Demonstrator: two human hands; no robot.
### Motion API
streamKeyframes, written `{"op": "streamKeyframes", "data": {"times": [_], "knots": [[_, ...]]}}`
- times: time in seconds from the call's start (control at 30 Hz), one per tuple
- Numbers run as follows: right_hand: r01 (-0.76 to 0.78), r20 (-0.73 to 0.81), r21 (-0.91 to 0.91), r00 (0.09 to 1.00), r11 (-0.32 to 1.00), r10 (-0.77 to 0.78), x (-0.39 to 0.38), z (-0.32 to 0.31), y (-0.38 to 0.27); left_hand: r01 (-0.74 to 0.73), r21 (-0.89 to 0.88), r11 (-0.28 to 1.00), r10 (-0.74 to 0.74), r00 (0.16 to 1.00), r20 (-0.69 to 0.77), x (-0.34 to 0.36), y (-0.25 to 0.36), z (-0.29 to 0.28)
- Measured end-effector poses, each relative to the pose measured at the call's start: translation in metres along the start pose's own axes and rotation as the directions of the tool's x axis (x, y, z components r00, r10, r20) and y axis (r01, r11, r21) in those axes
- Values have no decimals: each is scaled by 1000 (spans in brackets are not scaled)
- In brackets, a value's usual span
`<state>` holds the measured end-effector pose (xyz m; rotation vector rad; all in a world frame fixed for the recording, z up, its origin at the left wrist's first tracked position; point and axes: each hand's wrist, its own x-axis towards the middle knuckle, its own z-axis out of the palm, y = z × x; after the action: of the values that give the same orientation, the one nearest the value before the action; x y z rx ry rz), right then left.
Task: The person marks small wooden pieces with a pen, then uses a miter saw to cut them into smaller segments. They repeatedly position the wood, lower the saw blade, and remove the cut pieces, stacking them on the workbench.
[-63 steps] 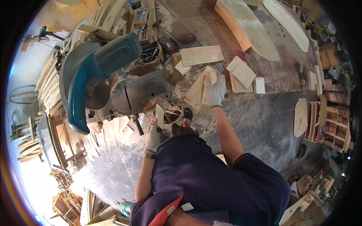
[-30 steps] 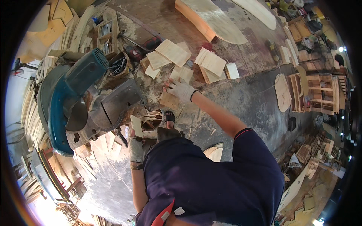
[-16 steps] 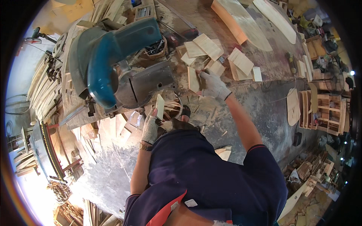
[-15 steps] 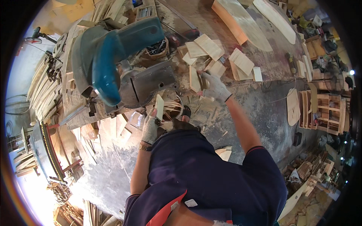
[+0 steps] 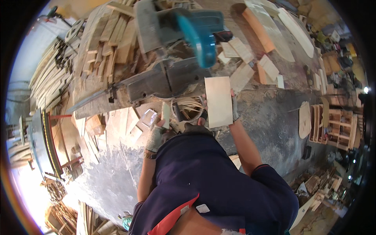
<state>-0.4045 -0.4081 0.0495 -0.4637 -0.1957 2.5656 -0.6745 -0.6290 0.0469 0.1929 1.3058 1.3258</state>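
In my right hand [image 5: 235,106], gloved with bare fingertips, I hold a flat rectangular wooden board [image 5: 218,101]. Its broad pale face is toward me, and it hides most of the hand. My left hand [image 5: 156,135], in a similar glove, grips a smaller wooden piece [image 5: 166,115] that shows nearly edge-on. Both hands are in front of the bench, close to my body. Beyond them stands a miter saw with a teal handle [image 5: 203,45] and a grey metal base [image 5: 169,78]. Between my hands, lower down, a round container [image 5: 188,107] holds thin wood strips.
Several wooden pieces [image 5: 239,51] lie on the bench right of the saw, with long curved boards [image 5: 270,31] beyond. Stacked wood blocks [image 5: 113,33] sit behind the saw's left side. Offcuts [image 5: 123,121] lie at lower left. A slatted wooden frame [image 5: 338,123] stands far right.
My right hand has come back from the pieces on the bench, lifting a board from there. My left hand still holds its piece. The view has turned, shifting the saw rightward.
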Motion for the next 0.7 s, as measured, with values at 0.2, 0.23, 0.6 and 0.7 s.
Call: {"op": "streamKeyframes", "data": {"times": [0.2, 0.23, 0.6, 0.7], "knots": [[-524, -71, -33, 850, 851, 521, 13, -9, 37, -207, -57, 977, 210, 976, 60, 6, -26, -25], [-564, -31, -78, 825, 822, 564, 11, -10, 41, -203, -157, 966, 217, 973, 78, 11, -29, -23], [-440, -82, -570, 871, 694, 484, -4, 4, 81, 166, -319, 933, -147, 986, 83, 5, -24, 19], [-430, -86, -579, 877, 693, 472, -10, 11, 79, 320, -396, 861, -287, 948, 141, 10, -38, 10]]}}
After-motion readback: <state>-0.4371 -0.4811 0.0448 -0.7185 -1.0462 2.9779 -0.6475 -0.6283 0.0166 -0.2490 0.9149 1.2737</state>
